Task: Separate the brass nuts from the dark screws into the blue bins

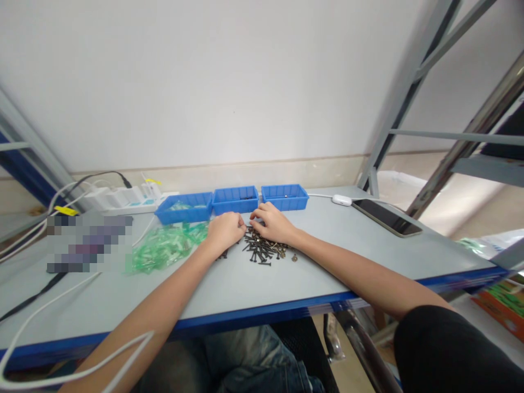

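**Both hands at the screw pile, mid-tabletop**

The left hand [224, 230] is curled into a loose fist, knuckles up, resting at the left edge of a pile of dark screws [264, 249]; whether it grips a screw cannot be told. The right hand [273, 221] lies over the far side of the pile with fingers bent down onto the screws, fingertips nearly meeting the left hand's.

Just left of the left hand lies a heap of green plastic anchors [166, 248]. Beyond both hands, three blue bins [235, 200] stand side by side near the wall. To the right of them, a phone [387, 217] lies flat, well apart from the pile, with bare grey surface between.

The tabletop [245, 292] is open from the pile to its blue near edge. White cables [53, 303] cross the left part.
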A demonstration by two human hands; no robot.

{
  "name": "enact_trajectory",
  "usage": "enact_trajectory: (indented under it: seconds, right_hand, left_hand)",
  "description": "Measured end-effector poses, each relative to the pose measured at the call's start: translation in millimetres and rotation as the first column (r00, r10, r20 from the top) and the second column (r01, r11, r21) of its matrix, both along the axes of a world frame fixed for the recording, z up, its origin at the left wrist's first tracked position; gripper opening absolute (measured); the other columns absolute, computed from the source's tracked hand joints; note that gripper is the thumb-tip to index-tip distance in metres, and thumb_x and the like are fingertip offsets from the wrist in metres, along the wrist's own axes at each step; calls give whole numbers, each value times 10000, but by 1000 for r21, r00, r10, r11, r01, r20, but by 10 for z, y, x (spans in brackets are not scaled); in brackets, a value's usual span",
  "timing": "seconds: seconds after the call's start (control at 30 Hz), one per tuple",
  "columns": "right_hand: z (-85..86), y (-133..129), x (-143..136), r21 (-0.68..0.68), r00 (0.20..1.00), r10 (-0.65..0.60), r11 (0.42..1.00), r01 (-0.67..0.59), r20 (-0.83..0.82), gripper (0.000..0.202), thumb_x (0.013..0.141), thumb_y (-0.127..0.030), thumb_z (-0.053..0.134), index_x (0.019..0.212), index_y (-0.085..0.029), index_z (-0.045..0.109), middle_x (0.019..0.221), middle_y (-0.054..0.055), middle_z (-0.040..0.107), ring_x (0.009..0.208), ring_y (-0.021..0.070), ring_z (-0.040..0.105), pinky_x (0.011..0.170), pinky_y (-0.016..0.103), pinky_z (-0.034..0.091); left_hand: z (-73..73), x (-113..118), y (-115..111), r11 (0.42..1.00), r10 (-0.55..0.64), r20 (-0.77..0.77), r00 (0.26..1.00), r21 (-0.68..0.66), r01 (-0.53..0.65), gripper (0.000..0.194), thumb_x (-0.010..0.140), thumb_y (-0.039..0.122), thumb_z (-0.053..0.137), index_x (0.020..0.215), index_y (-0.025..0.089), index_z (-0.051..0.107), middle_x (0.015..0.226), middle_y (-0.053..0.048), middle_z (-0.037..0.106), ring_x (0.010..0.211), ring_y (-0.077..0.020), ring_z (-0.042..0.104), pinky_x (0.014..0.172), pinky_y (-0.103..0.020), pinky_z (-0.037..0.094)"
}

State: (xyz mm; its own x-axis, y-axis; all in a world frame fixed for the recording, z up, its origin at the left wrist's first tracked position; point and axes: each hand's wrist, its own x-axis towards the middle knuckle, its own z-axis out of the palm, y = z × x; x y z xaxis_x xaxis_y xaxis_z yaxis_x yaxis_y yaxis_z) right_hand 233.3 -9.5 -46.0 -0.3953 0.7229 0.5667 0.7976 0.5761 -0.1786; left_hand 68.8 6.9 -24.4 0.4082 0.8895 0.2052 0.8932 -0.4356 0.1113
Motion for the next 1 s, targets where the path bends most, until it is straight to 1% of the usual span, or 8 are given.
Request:
enact_trajectory:
  seconds: [0.23, 0.33, 0.5, 0.57, 0.7, 0.83, 0.9, 1.0]
  right_hand:
    - [-11, 6, 6, -23, 999, 29, 999, -28, 16, 179, 827, -286, 534, 909, -148, 613, 850, 73, 563, 867, 195, 466, 796, 337, 378]
    - [-3, -1, 4, -19, 999, 44, 999, -43, 27, 190, 821, -297, 546, 913, -146, 615, 856, 71, 564, 863, 193, 465, 793, 329, 378]
    - [-1, 0, -5, -5, 996, 77, 997, -77, 41, 198, 840, -311, 522, 875, -144, 623, 839, 69, 572, 842, 187, 468, 778, 316, 379]
    - [0, 3, -9, 10, 995, 84, 996, -84, 49, 190, 850, -290, 504, 862, -142, 623, 818, 68, 573, 828, 185, 468, 767, 310, 379]
    - [10, 4, -11, 44, 997, 52, 998, -54, 48, 151, 849, -204, 486, 821, -134, 616, 779, 64, 580, 797, 181, 466, 753, 302, 373]
    - [24, 1, -5, 64, 1000, 18, 998, -18, 11, 158, 859, -191, 468, 829, -133, 612, 774, 61, 596, 770, 175, 471, 728, 293, 368]
    - [28, 2, -1, 65, 1000, 12, 998, -11, -14, 164, 866, -191, 459, 848, -135, 612, 781, 59, 606, 764, 171, 479, 719, 288, 367]
    - [27, 1, 1, 55, 999, 22, 998, -19, -46, 159, 869, -199, 464, 863, -140, 611, 788, 56, 615, 761, 165, 497, 715, 279, 370]
  left_hand:
    - [38, -90, 26, 999, 9, 53, 999, 34, -10, 220, 749, 340, 444, 782, 235, 634, 859, -44, 690, 801, -238, 633, 692, -325, 474]
    - [51, -88, 20, 998, -13, 94, 995, 57, 8, 223, 765, 346, 436, 763, 224, 622, 854, -41, 688, 777, -218, 629, 671, -300, 461]
    - [53, -27, -20, 992, -76, 164, 983, 107, 59, 189, 766, 312, 450, 729, 204, 601, 820, -37, 679, 750, -198, 617, 644, -273, 437]
    - [50, -11, -29, 989, -100, 195, 976, 131, 75, 173, 761, 292, 459, 728, 195, 599, 820, -41, 673, 746, -192, 610, 649, -272, 432]
    - [44, -19, -14, 976, -180, 262, 948, 167, 139, 173, 774, 294, 467, 750, 181, 596, 810, -42, 659, 753, -184, 598, 670, -273, 431]
    - [42, -44, 11, 955, -284, 332, 899, 184, 233, 166, 780, 305, 494, 807, 176, 594, 767, -26, 648, 746, -169, 590, 678, -266, 429]
    - [42, -50, 17, 948, -307, 351, 885, 197, 251, 172, 779, 309, 508, 839, 172, 592, 748, -23, 644, 735, -167, 588, 671, -264, 427]
    - [39, -55, 23, 944, -315, 361, 878, 218, 248, 160, 777, 291, 515, 846, 167, 590, 741, -25, 640, 720, -163, 583, 663, -264, 421]
